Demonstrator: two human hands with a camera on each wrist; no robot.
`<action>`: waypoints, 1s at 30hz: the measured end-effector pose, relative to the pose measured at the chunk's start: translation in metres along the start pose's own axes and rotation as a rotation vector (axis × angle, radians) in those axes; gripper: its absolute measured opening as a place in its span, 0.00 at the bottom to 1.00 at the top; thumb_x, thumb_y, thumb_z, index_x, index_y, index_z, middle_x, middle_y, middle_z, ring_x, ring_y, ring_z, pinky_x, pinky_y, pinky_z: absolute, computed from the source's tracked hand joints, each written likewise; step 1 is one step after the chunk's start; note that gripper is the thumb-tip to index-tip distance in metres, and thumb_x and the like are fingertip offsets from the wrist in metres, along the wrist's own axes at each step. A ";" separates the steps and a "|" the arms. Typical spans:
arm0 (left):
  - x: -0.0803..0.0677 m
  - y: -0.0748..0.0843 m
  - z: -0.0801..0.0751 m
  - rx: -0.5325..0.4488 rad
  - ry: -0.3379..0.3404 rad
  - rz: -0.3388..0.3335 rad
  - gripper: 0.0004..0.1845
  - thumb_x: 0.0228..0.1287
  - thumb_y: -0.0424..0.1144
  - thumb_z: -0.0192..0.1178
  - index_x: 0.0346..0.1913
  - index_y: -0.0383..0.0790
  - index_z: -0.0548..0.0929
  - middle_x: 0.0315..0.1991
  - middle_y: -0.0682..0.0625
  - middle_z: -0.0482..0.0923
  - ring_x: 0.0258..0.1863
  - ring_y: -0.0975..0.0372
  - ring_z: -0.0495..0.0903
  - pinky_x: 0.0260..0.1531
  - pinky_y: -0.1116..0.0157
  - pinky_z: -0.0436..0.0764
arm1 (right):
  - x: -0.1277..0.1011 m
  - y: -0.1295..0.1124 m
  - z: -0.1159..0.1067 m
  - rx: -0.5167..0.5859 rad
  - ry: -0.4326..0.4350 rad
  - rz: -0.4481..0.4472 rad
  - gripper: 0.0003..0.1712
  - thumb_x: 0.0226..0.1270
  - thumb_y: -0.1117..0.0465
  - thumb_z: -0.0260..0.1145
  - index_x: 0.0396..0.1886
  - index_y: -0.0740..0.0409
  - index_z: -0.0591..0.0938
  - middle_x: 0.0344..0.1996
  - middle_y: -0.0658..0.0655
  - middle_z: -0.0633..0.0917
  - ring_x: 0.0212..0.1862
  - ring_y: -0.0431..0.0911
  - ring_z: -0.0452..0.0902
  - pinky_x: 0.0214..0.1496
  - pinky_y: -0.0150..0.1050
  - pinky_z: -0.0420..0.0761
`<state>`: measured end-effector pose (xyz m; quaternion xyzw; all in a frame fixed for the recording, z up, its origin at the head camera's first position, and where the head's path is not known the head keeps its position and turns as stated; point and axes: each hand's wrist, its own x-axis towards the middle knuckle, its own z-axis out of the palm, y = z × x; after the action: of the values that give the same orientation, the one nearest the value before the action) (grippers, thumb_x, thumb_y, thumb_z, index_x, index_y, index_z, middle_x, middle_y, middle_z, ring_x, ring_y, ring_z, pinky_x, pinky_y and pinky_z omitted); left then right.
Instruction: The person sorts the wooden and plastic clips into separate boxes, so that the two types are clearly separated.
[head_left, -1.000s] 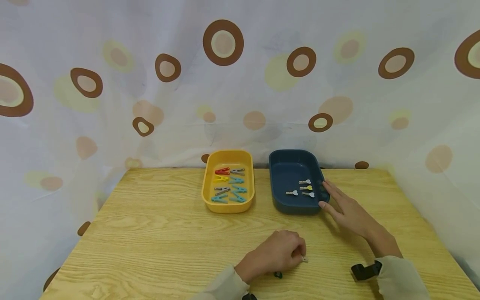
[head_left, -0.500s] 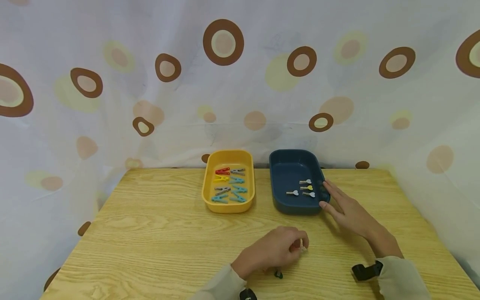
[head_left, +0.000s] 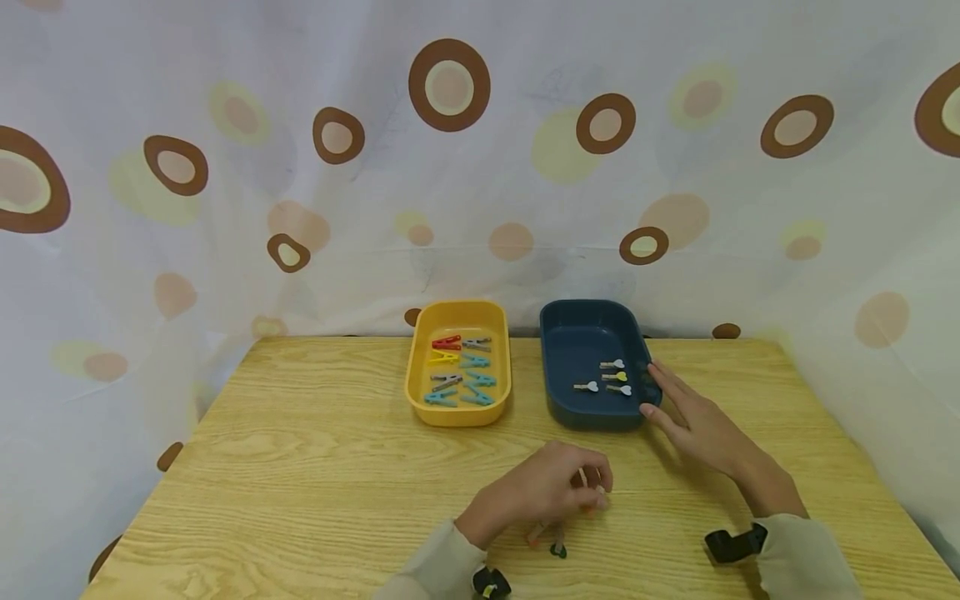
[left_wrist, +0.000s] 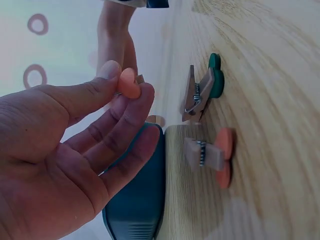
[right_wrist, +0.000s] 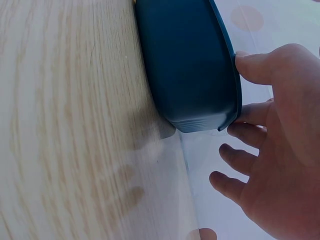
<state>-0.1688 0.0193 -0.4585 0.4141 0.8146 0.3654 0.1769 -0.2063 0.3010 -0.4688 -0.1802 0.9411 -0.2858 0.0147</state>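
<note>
My left hand (head_left: 555, 492) hovers just above the wooden table (head_left: 300, 467), pinching a small wooden peg with an orange heart (left_wrist: 130, 84) between thumb and fingertips. Under it lie two more pegs: one with a green heart (left_wrist: 205, 95) and one with an orange heart (left_wrist: 212, 157). My right hand (head_left: 693, 421) rests flat with straight fingers against the right rim of the dark blue tray (head_left: 577, 333); the thumb touches the tray's edge (right_wrist: 235, 75). Inside that tray lie several small heart pegs (head_left: 609, 377).
A yellow tray (head_left: 420, 367) with several coloured clothes pegs stands left of the blue tray. A dotted curtain (head_left: 480, 167) closes off the back and sides. Black wrist-camera mounts (head_left: 731, 543) show at the lower edge.
My left hand has lifted off the table with a peg pinched in its fingers, uncovering the two pegs lying below it. The right hand has stayed on the blue tray.
</note>
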 end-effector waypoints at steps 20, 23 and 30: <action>-0.002 -0.009 -0.005 -0.233 0.092 -0.043 0.06 0.69 0.29 0.66 0.43 0.33 0.91 0.35 0.53 0.90 0.32 0.72 0.86 0.37 0.76 0.82 | -0.001 0.000 0.003 -0.010 0.006 -0.010 0.44 0.81 0.45 0.56 0.83 0.65 0.52 0.80 0.71 0.53 0.76 0.74 0.52 0.68 0.75 0.58; -0.002 -0.011 -0.007 -0.261 0.106 -0.050 0.05 0.70 0.30 0.65 0.42 0.34 0.91 0.35 0.54 0.90 0.31 0.72 0.87 0.36 0.75 0.83 | -0.002 -0.001 0.002 -0.005 0.010 -0.010 0.44 0.81 0.45 0.57 0.83 0.65 0.51 0.80 0.71 0.52 0.76 0.74 0.52 0.68 0.75 0.57; -0.002 -0.013 -0.011 -0.107 0.219 -0.017 0.05 0.72 0.34 0.64 0.43 0.41 0.90 0.37 0.57 0.87 0.36 0.74 0.82 0.39 0.77 0.80 | 0.000 -0.001 0.001 -0.010 0.011 -0.016 0.44 0.82 0.46 0.56 0.83 0.65 0.51 0.80 0.70 0.52 0.76 0.74 0.52 0.68 0.75 0.58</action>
<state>-0.1812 0.0070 -0.4607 0.3550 0.8118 0.4500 0.1119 -0.2055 0.2998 -0.4694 -0.1861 0.9411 -0.2823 0.0065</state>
